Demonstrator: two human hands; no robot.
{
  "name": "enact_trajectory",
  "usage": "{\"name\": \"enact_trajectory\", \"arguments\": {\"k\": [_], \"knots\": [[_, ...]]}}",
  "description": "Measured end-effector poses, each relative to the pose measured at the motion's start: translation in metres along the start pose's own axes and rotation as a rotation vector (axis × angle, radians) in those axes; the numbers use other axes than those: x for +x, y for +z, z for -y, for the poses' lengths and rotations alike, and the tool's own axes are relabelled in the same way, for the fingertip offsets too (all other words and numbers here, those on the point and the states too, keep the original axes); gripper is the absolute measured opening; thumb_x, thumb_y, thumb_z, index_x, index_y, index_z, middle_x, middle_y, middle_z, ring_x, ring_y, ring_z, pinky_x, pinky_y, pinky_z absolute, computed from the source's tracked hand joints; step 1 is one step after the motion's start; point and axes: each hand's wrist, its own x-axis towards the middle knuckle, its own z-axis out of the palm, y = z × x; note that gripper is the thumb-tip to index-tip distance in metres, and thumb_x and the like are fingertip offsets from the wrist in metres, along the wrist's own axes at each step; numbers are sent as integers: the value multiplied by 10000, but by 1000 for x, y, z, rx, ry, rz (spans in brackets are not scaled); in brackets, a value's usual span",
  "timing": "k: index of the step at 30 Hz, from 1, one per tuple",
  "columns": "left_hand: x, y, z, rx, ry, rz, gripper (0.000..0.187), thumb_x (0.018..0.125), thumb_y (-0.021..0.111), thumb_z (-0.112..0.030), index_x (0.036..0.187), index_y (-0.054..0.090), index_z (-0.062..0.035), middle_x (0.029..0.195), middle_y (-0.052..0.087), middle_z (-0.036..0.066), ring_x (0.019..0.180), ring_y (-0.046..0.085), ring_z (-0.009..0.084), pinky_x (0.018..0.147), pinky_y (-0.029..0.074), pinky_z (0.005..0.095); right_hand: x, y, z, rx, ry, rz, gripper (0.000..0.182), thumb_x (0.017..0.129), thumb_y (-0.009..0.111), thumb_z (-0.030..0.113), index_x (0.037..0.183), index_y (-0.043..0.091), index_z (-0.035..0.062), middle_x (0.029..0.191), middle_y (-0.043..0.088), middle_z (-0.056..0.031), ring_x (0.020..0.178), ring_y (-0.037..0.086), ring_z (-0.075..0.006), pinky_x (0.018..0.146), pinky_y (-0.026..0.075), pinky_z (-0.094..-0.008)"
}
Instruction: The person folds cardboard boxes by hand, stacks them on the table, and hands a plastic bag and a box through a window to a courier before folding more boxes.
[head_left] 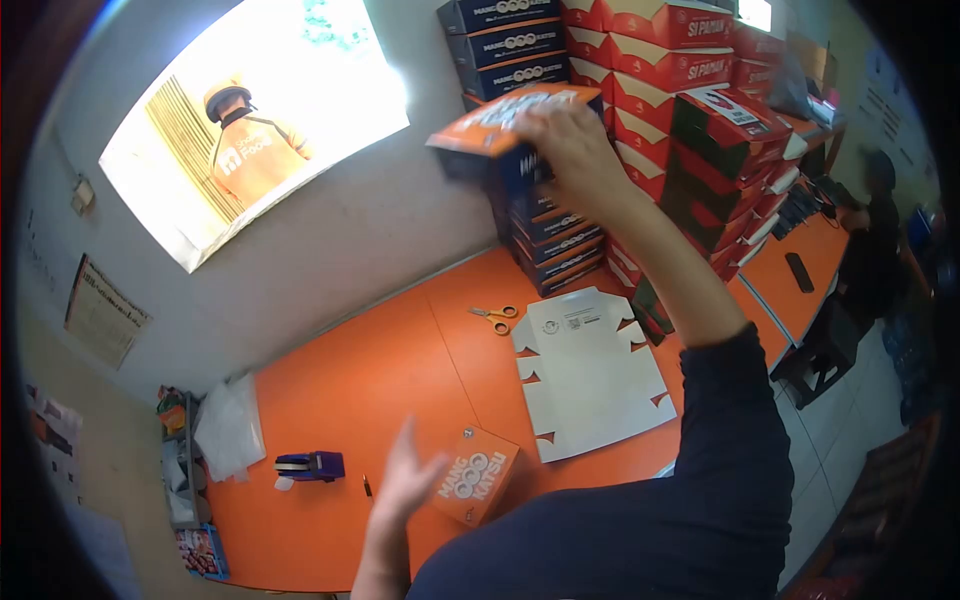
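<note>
My right hand (570, 150) is raised with its fingers closed over an orange and navy cardboard box (470, 135), which is blurred and tilted in front of a stack of similar navy boxes (560, 245). Lower down, my left hand (405, 480) is blurred, its thumb and fingers apart, with nothing in it. Beside that hand an orange box (477, 475) printed "MANG KATSU" lies on the orange table (350, 370). A flat, unfolded white box blank (590, 375) with cut notches rests to the right of this box. Yellow-handled scissors (495, 318) lie above the blank's left corner.
Red "SI PAMAN" boxes (670, 65) are piled high at the back right. A purple tape dispenser (312, 466), a small dark pen-like item (367, 485) and clear plastic bags (230, 430) are at the left. A person in orange (255, 160) stands outside the window; another person (875, 230) is far right.
</note>
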Motion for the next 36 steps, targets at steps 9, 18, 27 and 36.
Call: {"name": "enact_trajectory", "arguments": {"k": [9,18,27,36], "knots": [[-32,71,15,670,-284,299,1074,603,735,-523,1449,156,-202,1441,138,314,1331,176,476,1058,240,529,-37,78,-86,-339,337,347,883,697,676,349,1431,187,313,1460,217,-141,1356,175,-370,1049,197,-599],[22,-8,-77,-673,-5,230,797,823,577,-279,1427,146,13,1425,282,159,1335,266,246,1083,234,366,-56,10,156,804,-529,697,825,609,772,310,1337,407,174,1317,442,-152,1267,359,-332,1089,158,-558],[-2,-69,-103,-935,259,-177,830,799,490,-528,1422,214,-53,1355,383,192,1069,537,266,859,461,361,28,-29,28,-46,-57,-94,647,567,719,138,1164,472,177,1113,516,-70,1099,463,-294,974,266,-497],[-35,-66,-69,-829,97,-186,717,818,523,-420,1389,283,-58,1338,412,168,1060,547,263,878,458,352,4,74,-97,-471,449,182,768,788,553,108,1442,183,267,1444,240,-175,1332,223,-396,1061,167,-611]]}}
